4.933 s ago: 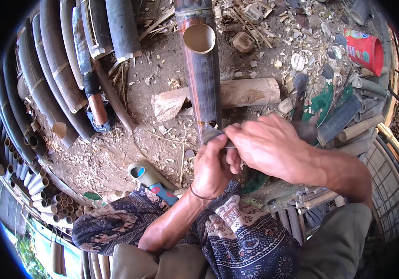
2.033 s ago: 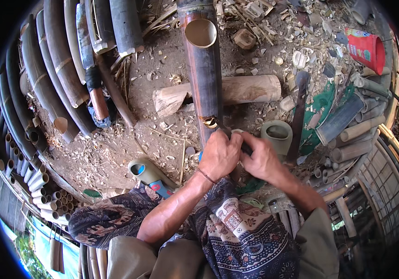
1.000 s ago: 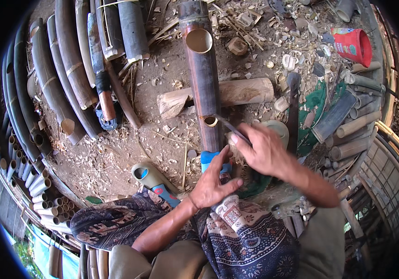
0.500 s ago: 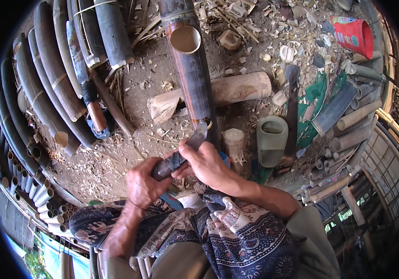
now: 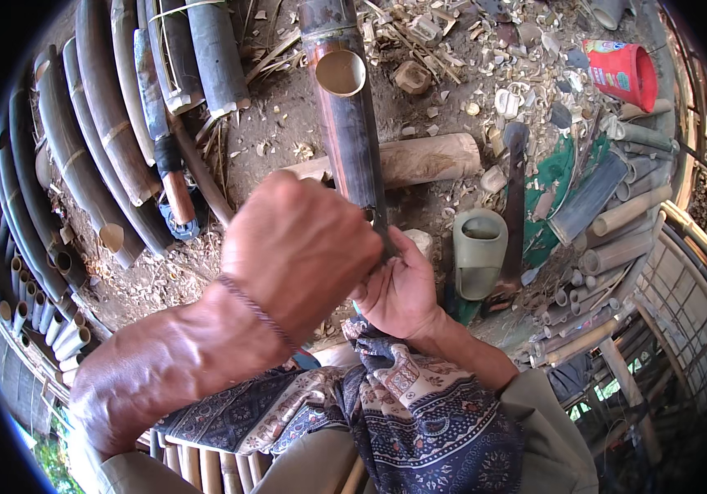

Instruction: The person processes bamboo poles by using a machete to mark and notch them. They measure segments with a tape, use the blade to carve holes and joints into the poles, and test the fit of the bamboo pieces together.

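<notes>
My left hand [image 5: 292,235], closed and smeared by motion, is raised large in front of the lap. The knife seen in my hands earlier is now hidden, most likely inside that fist. Palm up beside it is my right hand [image 5: 407,288], its thumb apart and fingers half bent; the left fist covers some fingertips. Its thumb is close to the near end of a dark bamboo tube [image 5: 355,148], which has a large oval opening on top. Beneath the tube lies a pale wooden log [image 5: 436,159], crossing it.
Long bamboo lengths [image 5: 111,123] line the left, near a blue-and-black wrapped handle [image 5: 175,193]. At right are a green cut container [image 5: 480,251], a long dark blade [image 5: 515,189], a red bucket [image 5: 621,72] and stacked bamboo pieces [image 5: 617,247]. Wood chips [image 5: 526,90] litter the ground.
My left hand has risen toward me and forward, closing over the knife's place. My right hand has left the knife's wrapped part and turned palm up. The view has shifted slightly.
</notes>
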A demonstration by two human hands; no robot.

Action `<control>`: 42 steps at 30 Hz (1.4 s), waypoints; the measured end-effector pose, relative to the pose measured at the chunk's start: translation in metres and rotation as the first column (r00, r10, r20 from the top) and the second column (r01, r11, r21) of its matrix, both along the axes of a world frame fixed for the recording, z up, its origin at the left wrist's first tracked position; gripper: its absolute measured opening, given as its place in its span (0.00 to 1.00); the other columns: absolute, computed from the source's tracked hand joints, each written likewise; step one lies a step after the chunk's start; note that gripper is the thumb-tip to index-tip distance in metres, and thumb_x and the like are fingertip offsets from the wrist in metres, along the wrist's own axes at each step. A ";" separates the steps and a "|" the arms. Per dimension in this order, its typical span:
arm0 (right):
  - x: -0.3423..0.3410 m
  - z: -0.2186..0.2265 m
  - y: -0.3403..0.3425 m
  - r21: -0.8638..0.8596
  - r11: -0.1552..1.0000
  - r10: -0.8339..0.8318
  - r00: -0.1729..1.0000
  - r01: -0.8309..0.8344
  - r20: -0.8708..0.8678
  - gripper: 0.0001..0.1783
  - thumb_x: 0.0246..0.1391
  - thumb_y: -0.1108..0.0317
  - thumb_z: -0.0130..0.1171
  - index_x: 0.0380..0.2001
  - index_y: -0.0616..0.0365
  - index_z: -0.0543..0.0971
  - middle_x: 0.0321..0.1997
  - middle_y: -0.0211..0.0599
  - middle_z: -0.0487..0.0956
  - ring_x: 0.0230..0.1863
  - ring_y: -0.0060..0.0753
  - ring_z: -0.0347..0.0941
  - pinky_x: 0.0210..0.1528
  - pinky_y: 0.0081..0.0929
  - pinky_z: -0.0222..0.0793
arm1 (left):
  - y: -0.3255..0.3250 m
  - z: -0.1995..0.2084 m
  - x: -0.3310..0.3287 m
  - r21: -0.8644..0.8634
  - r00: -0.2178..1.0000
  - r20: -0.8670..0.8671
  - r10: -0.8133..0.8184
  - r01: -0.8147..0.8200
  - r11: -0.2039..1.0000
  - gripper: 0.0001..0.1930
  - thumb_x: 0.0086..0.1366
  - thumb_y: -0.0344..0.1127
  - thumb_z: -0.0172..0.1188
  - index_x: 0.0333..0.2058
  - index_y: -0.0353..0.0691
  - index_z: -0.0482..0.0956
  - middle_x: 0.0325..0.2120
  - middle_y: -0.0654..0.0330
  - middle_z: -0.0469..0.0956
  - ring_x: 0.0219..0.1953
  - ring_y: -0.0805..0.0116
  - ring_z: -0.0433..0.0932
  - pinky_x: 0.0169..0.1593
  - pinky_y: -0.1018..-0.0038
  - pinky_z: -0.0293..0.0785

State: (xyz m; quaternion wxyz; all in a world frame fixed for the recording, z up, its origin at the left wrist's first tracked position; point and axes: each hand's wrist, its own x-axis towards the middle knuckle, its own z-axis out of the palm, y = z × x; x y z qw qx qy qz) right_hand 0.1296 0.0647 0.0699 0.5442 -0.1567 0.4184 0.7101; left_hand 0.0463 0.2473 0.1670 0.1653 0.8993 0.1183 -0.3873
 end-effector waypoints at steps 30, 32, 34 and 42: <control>0.004 -0.004 -0.036 -0.548 0.445 0.452 -0.350 -0.709 0.820 0.14 0.67 0.62 0.47 0.39 0.63 0.75 0.31 0.34 0.82 0.32 0.27 0.77 0.37 0.29 0.72 | -0.228 -0.093 -0.070 -0.459 0.325 0.211 0.922 -0.800 0.387 0.28 0.52 0.36 0.68 0.48 0.31 0.68 0.29 0.50 0.74 0.28 0.54 0.76 0.33 0.58 0.75; -0.004 -0.006 -0.044 -0.300 0.618 0.471 0.036 -0.727 0.882 0.14 0.68 0.59 0.46 0.45 0.58 0.74 0.37 0.37 0.83 0.31 0.30 0.78 0.33 0.32 0.75 | -0.203 -0.097 -0.105 -0.201 0.606 0.435 0.666 -0.656 0.728 0.26 0.51 0.34 0.70 0.47 0.33 0.70 0.26 0.56 0.73 0.24 0.65 0.73 0.29 0.62 0.73; -0.008 -0.006 -0.035 -0.050 0.755 0.464 0.480 -0.653 0.744 0.14 0.68 0.60 0.46 0.47 0.57 0.73 0.43 0.39 0.81 0.31 0.31 0.78 0.34 0.30 0.76 | -0.145 -0.075 -0.121 -0.078 0.780 0.394 0.485 -0.498 0.864 0.21 0.50 0.30 0.67 0.43 0.38 0.72 0.28 0.60 0.72 0.29 0.68 0.74 0.35 0.66 0.71; -0.013 -0.023 -0.028 0.126 0.873 0.422 0.859 -0.471 0.290 0.17 0.66 0.64 0.49 0.53 0.62 0.70 0.38 0.39 0.80 0.25 0.31 0.77 0.30 0.28 0.76 | -0.042 -0.041 -0.099 -0.306 0.924 0.108 0.368 -0.321 0.896 0.09 0.55 0.30 0.58 0.35 0.43 0.71 0.24 0.60 0.74 0.30 0.60 0.79 0.34 0.63 0.73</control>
